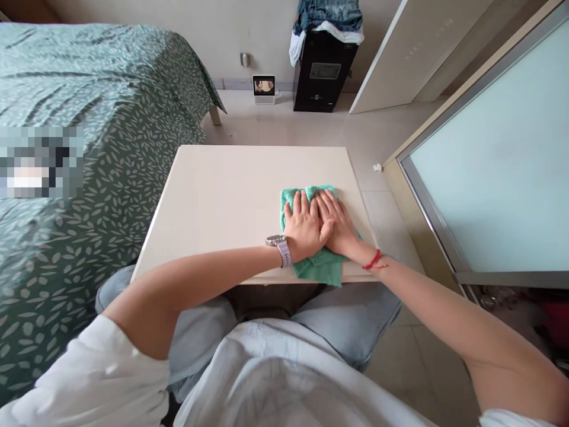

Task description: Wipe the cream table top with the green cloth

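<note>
A green cloth (317, 271) lies on the right part of the pale table (226, 196), its lower end hanging over the near edge. My left hand (306, 228) rests flat on the cloth with its fingers spread, a watch on the wrist. Just to its right, my right hand (338, 225) is also flat on the cloth, fingers stretched out, with a red string at the wrist. The two hands touch, and the left thumb lies over the right hand.
At left is a bed (133, 118) with a green leaf-patterned cover. Beyond the table stand a small screen (264, 89) and a black cabinet (322, 74) with clothes on top. A frosted glass panel (498, 160) is at right.
</note>
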A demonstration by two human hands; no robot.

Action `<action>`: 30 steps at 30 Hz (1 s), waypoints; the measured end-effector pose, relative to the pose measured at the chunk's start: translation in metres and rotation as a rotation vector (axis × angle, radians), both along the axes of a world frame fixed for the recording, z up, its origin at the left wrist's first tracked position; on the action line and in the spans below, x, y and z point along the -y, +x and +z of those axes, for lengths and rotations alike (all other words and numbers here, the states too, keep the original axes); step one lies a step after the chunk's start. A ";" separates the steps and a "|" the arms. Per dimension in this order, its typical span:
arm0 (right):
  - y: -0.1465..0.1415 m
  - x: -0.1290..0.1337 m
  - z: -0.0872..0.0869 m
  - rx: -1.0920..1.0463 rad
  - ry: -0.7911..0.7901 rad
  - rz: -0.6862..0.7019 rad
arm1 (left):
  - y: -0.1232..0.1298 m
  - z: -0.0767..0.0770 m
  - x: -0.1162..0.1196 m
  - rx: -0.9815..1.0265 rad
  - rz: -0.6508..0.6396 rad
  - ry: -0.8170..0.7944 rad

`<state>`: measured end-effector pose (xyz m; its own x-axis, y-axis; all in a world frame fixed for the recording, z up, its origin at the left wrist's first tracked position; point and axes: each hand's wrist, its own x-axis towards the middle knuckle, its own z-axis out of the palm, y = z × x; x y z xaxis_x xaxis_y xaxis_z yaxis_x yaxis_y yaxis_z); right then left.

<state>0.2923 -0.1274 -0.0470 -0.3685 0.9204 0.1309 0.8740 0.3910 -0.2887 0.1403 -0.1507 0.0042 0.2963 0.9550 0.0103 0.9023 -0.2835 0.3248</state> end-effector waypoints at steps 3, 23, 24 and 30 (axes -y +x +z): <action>0.003 -0.048 0.000 -0.005 -0.004 -0.042 | 0.006 0.004 -0.042 -0.008 0.004 0.009; 0.004 -0.206 0.005 -0.019 -0.043 -0.152 | 0.016 -0.002 -0.188 0.080 0.040 0.067; 0.003 -0.205 0.006 -0.018 -0.049 -0.156 | 0.017 -0.002 -0.188 0.079 0.040 0.066; 0.000 -0.195 0.012 -0.007 -0.064 -0.177 | 0.018 -0.004 -0.183 0.107 0.059 0.086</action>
<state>0.2925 0.0674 -0.0346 -0.1993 0.9773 0.0722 0.9254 0.2119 -0.3143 0.1581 0.0324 -0.0001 0.2324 0.9650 0.1218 0.8797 -0.2620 0.3970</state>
